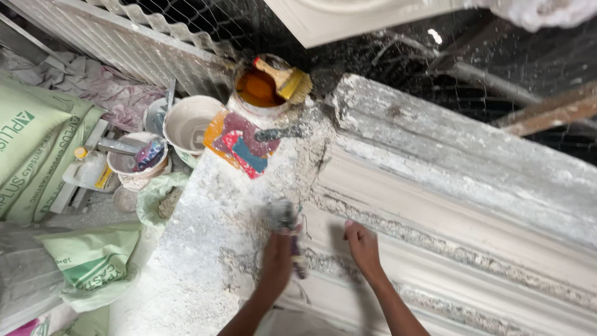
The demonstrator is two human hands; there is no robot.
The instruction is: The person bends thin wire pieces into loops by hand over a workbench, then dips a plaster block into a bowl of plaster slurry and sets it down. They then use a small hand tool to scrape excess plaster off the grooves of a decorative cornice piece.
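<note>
My left hand (pixel 277 258) grips a plaster-caked tool (pixel 285 218) with a dark handle, blurred, held over the left end of a long white plaster cornice mould (pixel 460 218). My right hand (pixel 364 249) rests with fingers bent on the mould's rough ornamented groove, just right of the tool, holding nothing. Dried plaster crumbs cover the surface under both hands.
A tin of orange liquid (pixel 258 90) with a brush (pixel 289 81) across it stands on a colourful box (pixel 239 143) above my hands. Left of it are white buckets (pixel 189 124), a bowl (pixel 134 162) and green plaster sacks (pixel 37 149). Wire mesh lies at the back.
</note>
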